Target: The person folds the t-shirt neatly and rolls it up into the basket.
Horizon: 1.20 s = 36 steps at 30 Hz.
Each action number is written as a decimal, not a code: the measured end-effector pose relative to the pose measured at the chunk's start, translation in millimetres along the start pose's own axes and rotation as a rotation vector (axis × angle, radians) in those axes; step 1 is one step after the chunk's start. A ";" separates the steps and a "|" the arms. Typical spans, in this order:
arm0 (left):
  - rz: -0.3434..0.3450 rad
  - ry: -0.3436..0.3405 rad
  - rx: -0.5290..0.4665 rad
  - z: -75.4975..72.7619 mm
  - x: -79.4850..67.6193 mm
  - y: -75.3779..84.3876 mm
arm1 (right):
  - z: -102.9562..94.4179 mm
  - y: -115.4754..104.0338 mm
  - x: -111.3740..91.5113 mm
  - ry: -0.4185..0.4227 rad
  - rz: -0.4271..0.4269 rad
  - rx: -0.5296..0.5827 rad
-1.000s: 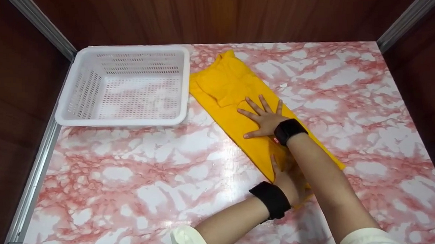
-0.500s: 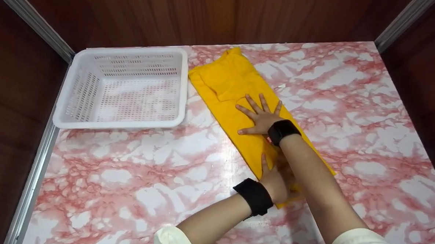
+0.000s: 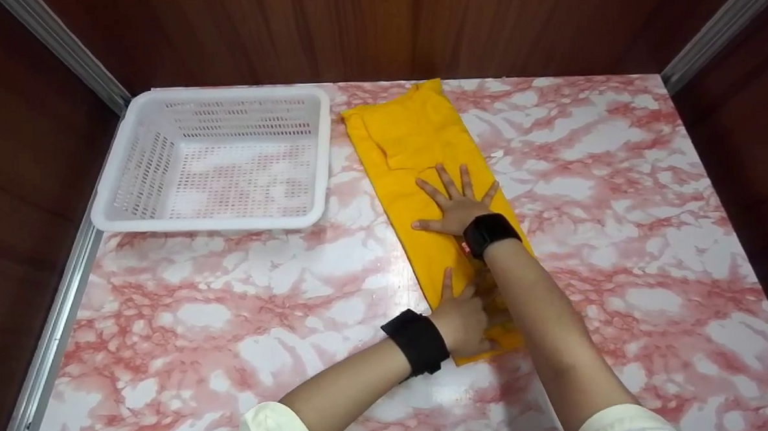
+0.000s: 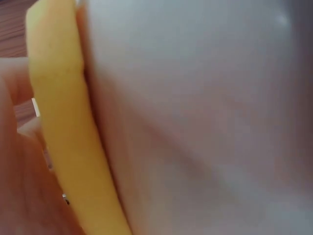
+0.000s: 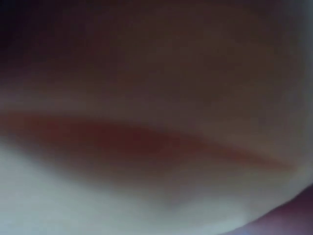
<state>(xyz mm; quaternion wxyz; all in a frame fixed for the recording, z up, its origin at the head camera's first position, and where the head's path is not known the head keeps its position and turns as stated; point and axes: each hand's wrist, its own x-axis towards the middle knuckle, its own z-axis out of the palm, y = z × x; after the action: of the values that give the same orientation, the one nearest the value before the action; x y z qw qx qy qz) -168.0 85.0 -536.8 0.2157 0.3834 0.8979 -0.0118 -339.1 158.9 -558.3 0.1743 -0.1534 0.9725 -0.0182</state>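
Note:
A folded yellow garment (image 3: pixel 415 195) with a small red tag lies lengthwise, its far end near the back wall. My right hand (image 3: pixel 455 206) rests on its middle, palm down with fingers spread. At the near end, my left hand (image 3: pixel 463 319) presses on the cloth, thumb pointing away along the garment. Its other fingers look foreshortened from above. In the left wrist view, the yellow cloth edge (image 4: pixel 73 127) shows close beside the left fingers (image 4: pixel 17 83), which touch it. Only blur shows in the right wrist view.
A white slotted plastic basket (image 3: pixel 212 223) stands at the back left with nothing in it. The tabletop (image 3: pixel 251 299) has a red and white marbled pattern. Dark wood panels (image 3: pixel 389 30) enclose the back and sides, with metal rails (image 3: pixel 68 255) along the corners.
My left hand has moved left with the garment's near end, turning the garment straighter. The right hand stays spread on it and shifts slightly left.

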 end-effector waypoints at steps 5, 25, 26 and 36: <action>0.084 0.071 0.060 0.3 -9.7 -14.2 | 1.9 -1.5 4.1 0.008 0.048 0.023; 0.238 0.088 0.057 0.4 -28.9 -59.1 | -15.3 -21.7 1.6 -0.012 0.182 0.143; 0.245 0.091 0.062 0.6 -29.6 -61.2 | -15.9 -22.7 2.0 -0.012 0.189 0.149; 0.284 0.130 0.082 0.1 -31.5 -76.9 | -9.8 -18.1 18.2 -0.015 0.258 0.170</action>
<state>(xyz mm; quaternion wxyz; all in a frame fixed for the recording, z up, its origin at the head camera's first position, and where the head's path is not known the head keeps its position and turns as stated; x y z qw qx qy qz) -202.0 9.2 -535.5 0.1410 0.5151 0.8454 0.0070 -353.4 135.9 -553.6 0.1950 -0.0118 0.9777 -0.0768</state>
